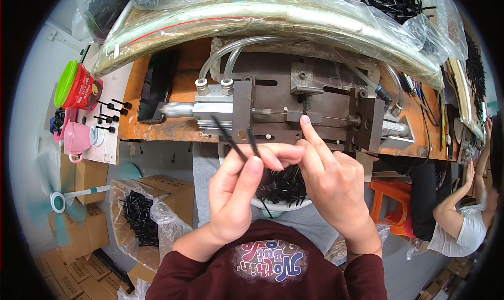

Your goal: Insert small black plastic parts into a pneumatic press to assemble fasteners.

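Observation:
My left hand (239,184) is closed, its thumb and fingers pinching thin black plastic rods (229,138) that stick up and slant to the left. A further black rod (266,207) pokes out below that hand. Close beside it, my right hand (333,187) stretches its index finger forward; the fingertip touches a small metal block (294,116) where a dark pin (304,106) stands. The other right fingers are curled, and what lies under them is hidden. Both hands are over a white tub (255,201) of black rods, in front of the metal clamping fixture (273,98).
Air cylinders (214,111) with clear hoses flank the fixture. A phone (156,85) lies at left, near loose black parts (107,116), a pink cup (77,138) and a red tub (86,87). A fan (58,201), a carton (140,216) and an orange stool (391,203) stand below. Another person (462,226) sits at right.

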Motion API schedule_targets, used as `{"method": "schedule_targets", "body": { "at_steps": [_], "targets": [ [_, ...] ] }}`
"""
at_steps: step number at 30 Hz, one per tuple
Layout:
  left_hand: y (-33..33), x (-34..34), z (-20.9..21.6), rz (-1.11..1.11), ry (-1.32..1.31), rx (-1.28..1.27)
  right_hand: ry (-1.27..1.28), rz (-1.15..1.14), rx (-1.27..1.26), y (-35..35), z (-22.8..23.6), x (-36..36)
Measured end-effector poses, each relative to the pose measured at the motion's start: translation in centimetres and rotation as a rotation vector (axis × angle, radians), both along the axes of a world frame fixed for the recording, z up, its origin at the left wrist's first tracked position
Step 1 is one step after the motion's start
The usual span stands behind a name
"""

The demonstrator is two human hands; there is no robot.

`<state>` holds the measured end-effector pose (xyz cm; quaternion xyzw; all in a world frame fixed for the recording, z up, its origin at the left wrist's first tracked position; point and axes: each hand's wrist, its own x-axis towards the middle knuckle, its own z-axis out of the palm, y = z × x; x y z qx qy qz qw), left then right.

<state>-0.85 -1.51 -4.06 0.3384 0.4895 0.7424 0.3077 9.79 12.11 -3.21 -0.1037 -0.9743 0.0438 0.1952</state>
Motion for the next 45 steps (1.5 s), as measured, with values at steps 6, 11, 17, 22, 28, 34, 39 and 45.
{"method": "schedule_targets", "body": {
  "at_steps": [6,11,17,22,28,34,39,45],
  "targets": [
    [0.6,0.3,-0.1,0.032,-0.139,0.106,0.201,0.133,-0.154,0.5,-0.1,0.3],
    [0.6,0.8,-0.8,-0.267,-0.356,0.087,0.330,0.343,-0.319,-1.5,0.9,1.7],
    [0.0,-0.2,-0.6,0.032,0.083,-0.135,0.300,0.043,-0.411,-0.2,0.8,2.4],
    [-0.6,-0.4,1.3,-0.158,-0.157,-0.200,0.154,0.081,-0.208,0.4,-1.1,1.1],
    [-0.9,-0.2,2.3,-0.157,-0.116,-0.134,0.014,-0.020,-0.130,0.4,0.2,0.3],
    [-1.3,-1.0,2.6,0.004,0.139,-0.121,0.019,0.049,-0.040,0.7,0.3,0.4],
    [-1.4,-2.1,1.9,0.173,0.544,-0.146,0.099,0.138,-0.246,2.8,2.5,0.4],
    [1.0,-1.1,0.1,0.230,0.978,-0.256,0.516,-0.085,0.108,12.5,10.0,-3.8]
  ]
}}
